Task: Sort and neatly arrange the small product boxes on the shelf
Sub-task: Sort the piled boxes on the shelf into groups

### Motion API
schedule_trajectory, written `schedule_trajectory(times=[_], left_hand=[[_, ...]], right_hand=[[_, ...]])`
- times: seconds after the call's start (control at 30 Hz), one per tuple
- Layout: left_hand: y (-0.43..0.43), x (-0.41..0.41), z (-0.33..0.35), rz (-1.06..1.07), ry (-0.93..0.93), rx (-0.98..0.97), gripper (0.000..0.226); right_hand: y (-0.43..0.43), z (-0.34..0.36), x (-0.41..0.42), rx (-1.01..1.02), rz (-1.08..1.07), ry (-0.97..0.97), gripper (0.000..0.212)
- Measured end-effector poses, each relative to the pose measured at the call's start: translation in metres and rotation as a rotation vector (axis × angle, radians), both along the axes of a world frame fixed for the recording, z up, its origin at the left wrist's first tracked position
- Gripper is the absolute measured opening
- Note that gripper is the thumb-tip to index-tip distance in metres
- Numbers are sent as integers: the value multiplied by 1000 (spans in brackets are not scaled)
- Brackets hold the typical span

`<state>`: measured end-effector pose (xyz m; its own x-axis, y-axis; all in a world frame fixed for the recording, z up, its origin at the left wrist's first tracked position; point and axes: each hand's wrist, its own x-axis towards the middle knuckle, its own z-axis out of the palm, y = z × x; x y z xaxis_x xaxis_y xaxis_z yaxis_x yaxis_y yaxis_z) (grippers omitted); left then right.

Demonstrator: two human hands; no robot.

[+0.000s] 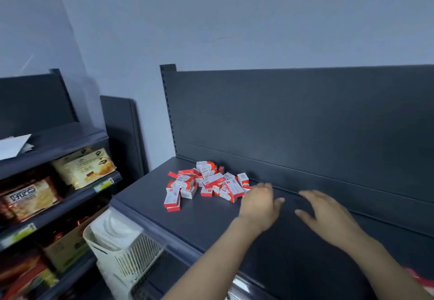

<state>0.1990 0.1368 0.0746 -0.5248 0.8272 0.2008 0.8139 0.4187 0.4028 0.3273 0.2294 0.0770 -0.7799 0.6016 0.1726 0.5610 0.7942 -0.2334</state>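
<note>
A loose heap of several small red-and-white product boxes (206,183) lies on the dark grey top shelf (211,224), near its left end and close to the back panel. My left hand (259,208) hovers just right of the heap, fingers relaxed, its fingertips near the rightmost boxes; whether it touches one I cannot tell. My right hand (328,217) is spread over the bare shelf further right, holding nothing.
The shelf's upright back panel (305,116) rises behind the heap. To the left, a second rack (58,158) holds snack packets, with white paper (14,145) on top. A white slatted basket (117,248) stands below the shelf's front edge.
</note>
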Motion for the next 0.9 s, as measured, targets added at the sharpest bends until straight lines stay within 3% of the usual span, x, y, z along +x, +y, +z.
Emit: schedule_trajectory(times=[0.23,0.43,0.67,0.9], left_hand=[[-49,-123,-15,70,-32,-4,36],[-85,-224,-26,101,-47,-18,34],[-103,-278,-40,142,-33,-43,44],[-100,-290,-47,101,-97,-20,45]], right_hand=[[-40,-12,-133,-29,98,-9,35],[-68,-20,-227,-9,135,-77,36],[-69,-29,-270,-9,126,-197,35],[-58,-37,-286,40,162,-305,52]])
